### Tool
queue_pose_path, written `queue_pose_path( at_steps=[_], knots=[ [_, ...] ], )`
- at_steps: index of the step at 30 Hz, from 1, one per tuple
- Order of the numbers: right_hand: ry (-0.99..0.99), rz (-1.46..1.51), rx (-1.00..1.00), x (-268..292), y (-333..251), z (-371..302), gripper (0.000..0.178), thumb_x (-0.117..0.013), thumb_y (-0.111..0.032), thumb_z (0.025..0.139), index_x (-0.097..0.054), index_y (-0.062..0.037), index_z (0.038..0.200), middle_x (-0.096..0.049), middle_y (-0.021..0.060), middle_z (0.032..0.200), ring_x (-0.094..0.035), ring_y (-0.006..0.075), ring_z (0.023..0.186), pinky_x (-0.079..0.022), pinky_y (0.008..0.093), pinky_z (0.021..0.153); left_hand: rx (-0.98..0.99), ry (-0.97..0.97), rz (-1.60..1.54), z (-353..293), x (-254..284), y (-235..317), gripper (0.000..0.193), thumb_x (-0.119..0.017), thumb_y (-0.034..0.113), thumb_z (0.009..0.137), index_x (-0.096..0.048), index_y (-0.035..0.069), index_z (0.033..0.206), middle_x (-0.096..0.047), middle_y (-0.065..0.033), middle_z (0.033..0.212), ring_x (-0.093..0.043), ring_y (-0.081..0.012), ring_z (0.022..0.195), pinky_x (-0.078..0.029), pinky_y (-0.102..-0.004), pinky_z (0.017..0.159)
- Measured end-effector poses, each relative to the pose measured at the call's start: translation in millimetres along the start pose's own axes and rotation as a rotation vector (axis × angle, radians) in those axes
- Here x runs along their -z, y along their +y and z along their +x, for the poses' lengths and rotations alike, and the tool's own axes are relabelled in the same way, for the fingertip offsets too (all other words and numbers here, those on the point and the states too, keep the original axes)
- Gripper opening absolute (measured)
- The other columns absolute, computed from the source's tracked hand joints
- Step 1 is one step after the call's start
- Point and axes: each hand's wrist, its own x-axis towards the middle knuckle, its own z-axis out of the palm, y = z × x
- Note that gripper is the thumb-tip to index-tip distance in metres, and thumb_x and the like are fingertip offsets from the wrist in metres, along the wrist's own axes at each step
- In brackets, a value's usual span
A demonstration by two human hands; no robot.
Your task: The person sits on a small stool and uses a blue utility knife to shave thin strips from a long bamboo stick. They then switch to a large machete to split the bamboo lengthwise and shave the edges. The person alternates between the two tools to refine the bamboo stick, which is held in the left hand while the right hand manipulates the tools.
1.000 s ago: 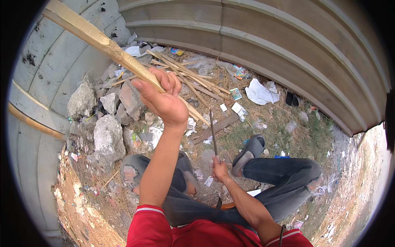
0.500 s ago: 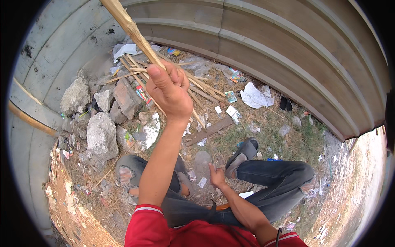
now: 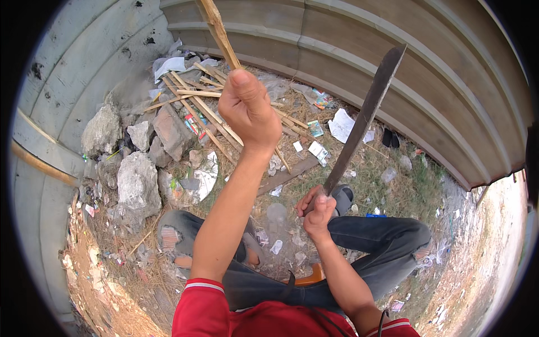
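My left hand (image 3: pixel 250 115) is raised in front of me, closed around a rough, light-coloured wooden stick (image 3: pixel 220 33). The stick leans up and left past the top of the picture. In my right hand (image 3: pixel 318 218), low between my knees, is a machete (image 3: pixel 365 115), its handle mostly covered by my fingers. Its long dark blade slants up and to the right, apart from the stick. Beyond my left hand, several thin wooden strips (image 3: pixel 210 115) lie crossed in a loose heap on the ground.
Broken concrete chunks (image 3: pixel 137 182) lie at the left, beside a pale metal sheet wall (image 3: pixel 73 73). A brown ribbed metal wall (image 3: pixel 348 39) curves across the back and right. Paper scraps (image 3: pixel 341 124) and a flat brown board (image 3: pixel 292 174) lie on the littered ground.
My right hand has come up a little, and the machete's blade now shows, swung upward. My left hand has moved right with the stick, which stands steeper.
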Motion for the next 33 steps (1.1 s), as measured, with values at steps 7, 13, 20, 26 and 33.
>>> queue_pose_path(
  at_steps=[7, 13, 20, 26, 33],
  knots=[
    [0.036, -0.571, -1.014, 96, 154, -63, 0.067, -0.051, -0.070, 0.092, -0.050, -0.0060, 0.072, -0.046, 0.0021, 0.056, -0.047, 0.0188, 0.043, -0.046, 0.0407, 0.051, -0.041, 0.017, -0.006, 0, -24, -9, 0.059, -0.044, 0.058, 0.103, -0.038, 0.011, 0.068, -0.032, 0.0068, 0.057, -0.031, -0.0030, 0.050, -0.020, -0.0238, 0.045],
    [0.155, 0.333, -1.236, 66, 79, 16, 0.064, -0.047, -0.071, 0.095, -0.045, -0.0094, 0.077, -0.036, -0.0023, 0.054, -0.035, 0.0128, 0.039, -0.047, 0.0370, 0.049, -0.021, -0.010, -0.086, 4, -28, -10, 0.057, -0.044, 0.059, 0.103, -0.038, 0.011, 0.071, -0.029, 0.0069, 0.060, -0.025, -0.0027, 0.050, -0.018, -0.0232, 0.044],
    [0.063, 0.035, -0.298, -2, -46, 66, 0.061, -0.043, -0.062, 0.100, -0.049, -0.0045, 0.082, -0.042, 0.0017, 0.056, -0.042, 0.0135, 0.039, -0.047, 0.0352, 0.046, 0.000, 0.011, -0.006, 6, -23, -7, 0.059, -0.041, 0.060, 0.103, -0.037, 0.011, 0.071, -0.029, 0.0062, 0.060, -0.025, -0.0034, 0.050, -0.017, -0.0231, 0.044],
    [0.097, -0.336, -0.641, 75, 115, -46, 0.068, -0.049, -0.065, 0.096, -0.049, -0.0039, 0.065, -0.047, 0.0063, 0.054, -0.049, 0.0183, 0.041, -0.043, 0.0363, 0.042, -0.009, 0.003, -0.006, 8, -38, -12, 0.059, -0.040, 0.060, 0.103, -0.037, 0.011, 0.070, -0.030, 0.0062, 0.060, -0.025, -0.0033, 0.050, -0.017, -0.0232, 0.044],
    [0.186, -0.608, -1.043, 115, 163, -63, 0.075, -0.055, -0.066, 0.092, -0.061, 0.0025, 0.063, -0.058, 0.0132, 0.053, -0.063, 0.0251, 0.049, -0.049, 0.0403, 0.049, -0.013, -0.012, 0.006, 9, -24, -12, 0.060, -0.038, 0.061, 0.104, -0.036, 0.010, 0.071, -0.030, 0.0054, 0.061, -0.027, -0.0034, 0.049, -0.017, -0.0226, 0.044]
  ],
)
